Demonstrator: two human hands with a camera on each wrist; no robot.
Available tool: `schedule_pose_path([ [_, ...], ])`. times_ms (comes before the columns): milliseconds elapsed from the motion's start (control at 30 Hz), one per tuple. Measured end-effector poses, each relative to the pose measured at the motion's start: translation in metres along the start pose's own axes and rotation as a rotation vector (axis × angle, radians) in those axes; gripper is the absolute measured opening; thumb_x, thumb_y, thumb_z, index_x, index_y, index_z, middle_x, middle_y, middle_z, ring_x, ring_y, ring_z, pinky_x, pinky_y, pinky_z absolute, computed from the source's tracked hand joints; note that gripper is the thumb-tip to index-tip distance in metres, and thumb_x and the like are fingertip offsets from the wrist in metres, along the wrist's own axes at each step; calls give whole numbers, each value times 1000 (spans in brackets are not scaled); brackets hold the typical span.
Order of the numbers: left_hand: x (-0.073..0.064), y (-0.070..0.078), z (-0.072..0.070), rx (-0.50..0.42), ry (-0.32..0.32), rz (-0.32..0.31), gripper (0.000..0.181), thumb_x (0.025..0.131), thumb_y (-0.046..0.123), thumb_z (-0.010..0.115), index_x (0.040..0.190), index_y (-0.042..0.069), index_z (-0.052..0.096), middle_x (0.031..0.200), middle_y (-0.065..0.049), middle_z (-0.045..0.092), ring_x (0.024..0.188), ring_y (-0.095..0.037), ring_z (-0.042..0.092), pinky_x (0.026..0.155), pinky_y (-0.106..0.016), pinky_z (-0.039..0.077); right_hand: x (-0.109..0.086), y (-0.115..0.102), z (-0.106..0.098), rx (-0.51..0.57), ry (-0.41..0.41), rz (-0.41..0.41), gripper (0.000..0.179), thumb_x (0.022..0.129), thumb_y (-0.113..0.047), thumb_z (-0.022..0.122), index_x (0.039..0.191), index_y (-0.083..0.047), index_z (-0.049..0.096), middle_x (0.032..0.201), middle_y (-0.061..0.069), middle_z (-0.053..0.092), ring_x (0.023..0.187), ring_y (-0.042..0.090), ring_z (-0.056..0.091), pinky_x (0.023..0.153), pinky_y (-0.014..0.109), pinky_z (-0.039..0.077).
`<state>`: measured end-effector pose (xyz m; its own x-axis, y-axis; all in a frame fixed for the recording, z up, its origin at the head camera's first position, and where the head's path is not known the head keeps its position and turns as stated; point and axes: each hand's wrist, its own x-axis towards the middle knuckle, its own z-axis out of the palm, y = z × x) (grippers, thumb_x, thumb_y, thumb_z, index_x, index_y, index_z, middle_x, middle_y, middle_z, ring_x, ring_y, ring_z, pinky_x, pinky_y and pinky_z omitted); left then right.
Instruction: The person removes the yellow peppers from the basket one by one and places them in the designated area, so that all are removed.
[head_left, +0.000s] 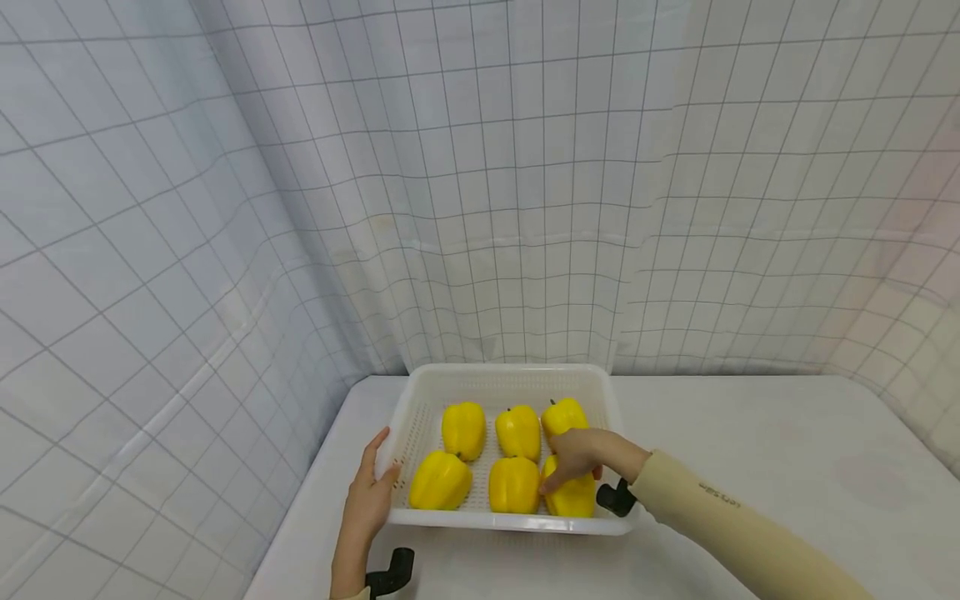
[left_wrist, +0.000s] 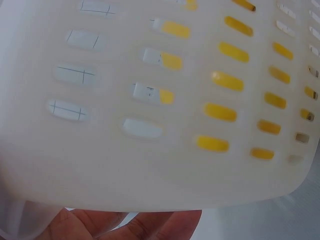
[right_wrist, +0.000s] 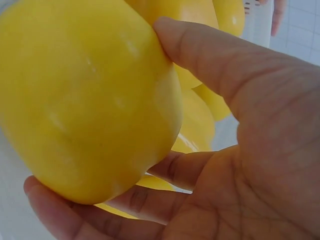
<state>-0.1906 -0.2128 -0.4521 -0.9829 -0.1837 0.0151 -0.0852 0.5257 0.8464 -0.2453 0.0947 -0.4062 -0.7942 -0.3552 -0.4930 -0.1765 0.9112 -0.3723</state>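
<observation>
A white perforated plastic basket (head_left: 510,522) holds several yellow bell peppers in two rows. My right hand (head_left: 579,450) grips the front-right bell pepper (head_left: 574,500) inside the basket. In the right wrist view, the thumb (right_wrist: 200,47) lies on one side of that bell pepper (right_wrist: 90,100) and the fingers curl under the other. My left hand (head_left: 367,504) holds the basket's left side, with its thumb at the rim. The left wrist view shows the basket's slotted wall (left_wrist: 165,175), yellow showing through the slots, and fingers (left_wrist: 170,225) partly hidden behind its edge.
The basket stands on a white table (head_left: 750,450). Grid-patterned white curtains (head_left: 525,183) hang behind it and to both sides. Other bell peppers, such as the back-left one (head_left: 463,430), lie near the right hand. Black wrist mounts (head_left: 617,498) sit on both wrists.
</observation>
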Motion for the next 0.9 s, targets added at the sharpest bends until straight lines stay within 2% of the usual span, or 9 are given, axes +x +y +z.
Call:
schedule_pose_path([
  [200,0,0,1,-5,-5,-1,55,98,13,45,150,17,26,141,-28,38,117,-46,44,87,-67,35,0,3,0,31,17,-13,70,77,-38,78,130,-1,50,102,6,57,82,23,55,62,40,53],
  [467,1,-1,1,-3,-6,5,55,98,14,45,150,17,26,140,-28,39,118,-47,43,87,-67,34,-5,7,-2,77,67,-53,66,74,-37,80,125,-2,54,105,6,59,85,22,55,64,41,52],
  [533,1,-1,1,-5,-6,5,55,98,14,45,150,17,26,141,-28,39,118,-47,43,88,-67,34,-5,8,-3,73,81,-65,67,74,-37,80,125,-2,54,107,7,59,85,22,55,67,41,52],
  [633,1,0,1,-8,-9,2,55,98,14,45,150,17,25,141,-28,38,119,-47,42,88,-68,34,-6,10,-4,49,111,-96,65,74,-39,79,123,-3,56,109,8,61,88,23,55,78,43,49],
  [767,1,0,1,-14,-10,-1,56,98,14,45,150,17,25,142,-28,37,119,-47,42,88,-68,33,-11,11,-7,31,153,-134,58,73,-39,79,115,-6,59,103,6,62,89,22,54,86,45,45],
  [900,0,0,0,-13,-7,-2,55,98,15,45,150,17,26,141,-28,38,119,-47,42,88,-68,33,-15,11,-8,42,191,-158,51,72,-38,80,110,-9,61,100,4,63,86,21,53,82,44,46],
])
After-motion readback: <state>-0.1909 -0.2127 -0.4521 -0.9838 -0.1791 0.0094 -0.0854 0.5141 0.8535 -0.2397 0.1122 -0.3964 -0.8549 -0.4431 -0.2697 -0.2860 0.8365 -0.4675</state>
